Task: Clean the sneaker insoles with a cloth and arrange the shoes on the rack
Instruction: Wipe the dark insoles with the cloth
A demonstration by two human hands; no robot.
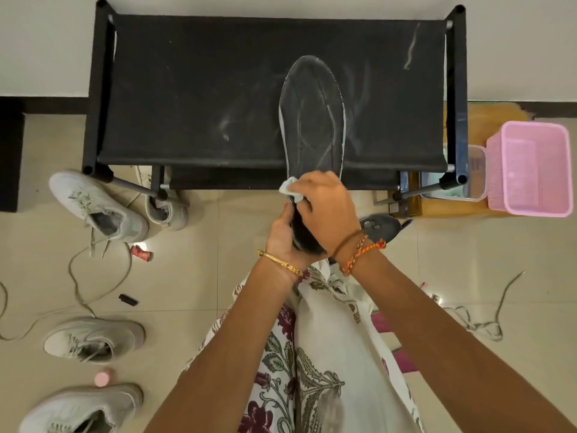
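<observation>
A dark insole (313, 120) with a pale edge points away from me, its toe lying over the black fabric top of the shoe rack (193, 89). My left hand (285, 235) grips its heel end from the left. My right hand (327, 210) holds a small white cloth (288, 187) against the insole near the heel. Several pale sneakers lie on the floor at the left: one (96, 207) by the rack's leg, one (167, 207) under the rack, two (93, 339) (81, 409) nearer me.
A second dark insole (382, 226) lies on the floor right of my hands. A pink basket (530, 170) and a clear container (474, 176) stand right of the rack. Loose laces (477, 320), a pink cap (102, 379) and a red wrapper (141, 253) litter the tiled floor.
</observation>
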